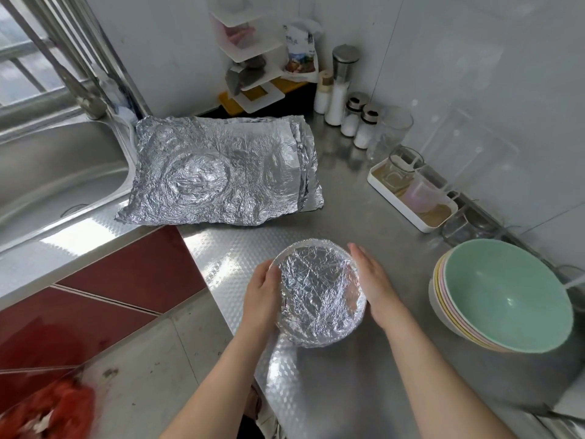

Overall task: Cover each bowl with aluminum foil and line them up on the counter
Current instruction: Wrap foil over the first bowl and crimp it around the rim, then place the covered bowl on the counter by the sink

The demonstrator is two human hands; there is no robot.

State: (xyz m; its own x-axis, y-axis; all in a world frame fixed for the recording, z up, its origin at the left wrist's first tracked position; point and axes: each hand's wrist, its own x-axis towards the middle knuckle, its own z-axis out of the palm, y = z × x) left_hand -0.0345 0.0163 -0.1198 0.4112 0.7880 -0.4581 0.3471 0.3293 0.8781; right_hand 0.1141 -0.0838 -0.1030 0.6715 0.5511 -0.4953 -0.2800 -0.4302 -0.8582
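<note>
Foil crimped tight over it, the covered bowl (pixel 319 296) sits on the steel counter (pixel 395 217) between both hands, left hand (pixel 262 296) curled round its left rim, right hand (pixel 375 283) straight-fingered against its right side, stacked bare bowls (pixel 506 299) nearer the right.
</note>
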